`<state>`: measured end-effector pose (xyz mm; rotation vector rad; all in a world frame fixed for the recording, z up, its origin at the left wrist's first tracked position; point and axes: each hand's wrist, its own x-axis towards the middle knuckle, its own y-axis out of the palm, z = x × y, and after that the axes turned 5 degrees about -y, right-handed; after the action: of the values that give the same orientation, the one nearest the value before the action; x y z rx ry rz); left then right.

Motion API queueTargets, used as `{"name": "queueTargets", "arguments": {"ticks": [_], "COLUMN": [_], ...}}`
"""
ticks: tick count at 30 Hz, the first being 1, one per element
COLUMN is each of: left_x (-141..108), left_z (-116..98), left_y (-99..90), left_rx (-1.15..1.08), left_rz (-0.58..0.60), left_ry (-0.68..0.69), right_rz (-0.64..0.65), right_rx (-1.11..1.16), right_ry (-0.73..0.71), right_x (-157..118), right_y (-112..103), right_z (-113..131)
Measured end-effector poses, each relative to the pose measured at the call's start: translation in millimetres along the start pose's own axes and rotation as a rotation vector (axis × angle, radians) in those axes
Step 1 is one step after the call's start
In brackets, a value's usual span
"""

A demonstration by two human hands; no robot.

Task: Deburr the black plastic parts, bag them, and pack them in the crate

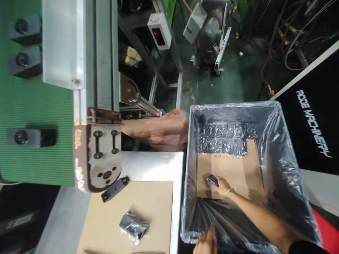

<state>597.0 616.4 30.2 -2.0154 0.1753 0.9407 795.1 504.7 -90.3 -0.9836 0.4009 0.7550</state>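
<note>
My right hand [222, 186] reaches inside a large dark bin [287, 141] and grips a small black part wrapped in clear plastic [212, 180]. It hovers low over, or rests at, a brown cardboard sheet [222, 165] in the bin; I cannot tell which. Along the sheet's far side, wrapped black parts [222, 144] sit in two tight rows. At the bin's near edge, my left hand [206, 242] has its fingers closed on the clear plastic liner [225, 220] draped over the rim. Part of that hand is cut off by the frame.
On the table left of the bin, cardboard [156, 208] bears a bagged black part [134, 225] and an unwrapped one [115, 189]. Several black parts ride on a green conveyor belt [34, 102]. Its metal frame [104, 63] stands beside the table. A black machinery panel [315, 113] flanks the bin's right.
</note>
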Motion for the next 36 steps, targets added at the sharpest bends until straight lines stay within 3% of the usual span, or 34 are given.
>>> {"name": "queueTargets", "arguments": {"ticks": [6,11,17,24,31,36], "left_x": [-2.9,0.7,13.1,16.2,16.0,15.8], "left_z": [-0.9,-3.7,-5.1,-8.9,-6.7,-5.2], "left_y": [10.6,9.7,0.2,-1.6,1.9,1.1], "left_rx": [-0.138,-0.279,-0.512,-0.622,-0.689,-0.673], "left_rz": [0.054,0.05,0.027,-0.016,-0.033,-0.067], "left_ry": [-0.147,-0.208,-0.157,-0.171,-0.169,-0.153], "right_rz": [0.086,0.145,0.097,0.026,-0.065,-0.056], "right_rx": [-0.219,-0.337,-0.429,-0.472,-0.524,-0.543], "right_ry": [-0.081,-0.147,-0.119,-0.117,-0.042,-0.159], "right_x": [21.6,17.8,20.3,27.7,38.3,39.8], "right_y": [63.3,86.4,81.6,74.6,51.4,38.7], "right_z": [25.3,17.0,-6.2,-17.6,-33.3,-33.0]}}
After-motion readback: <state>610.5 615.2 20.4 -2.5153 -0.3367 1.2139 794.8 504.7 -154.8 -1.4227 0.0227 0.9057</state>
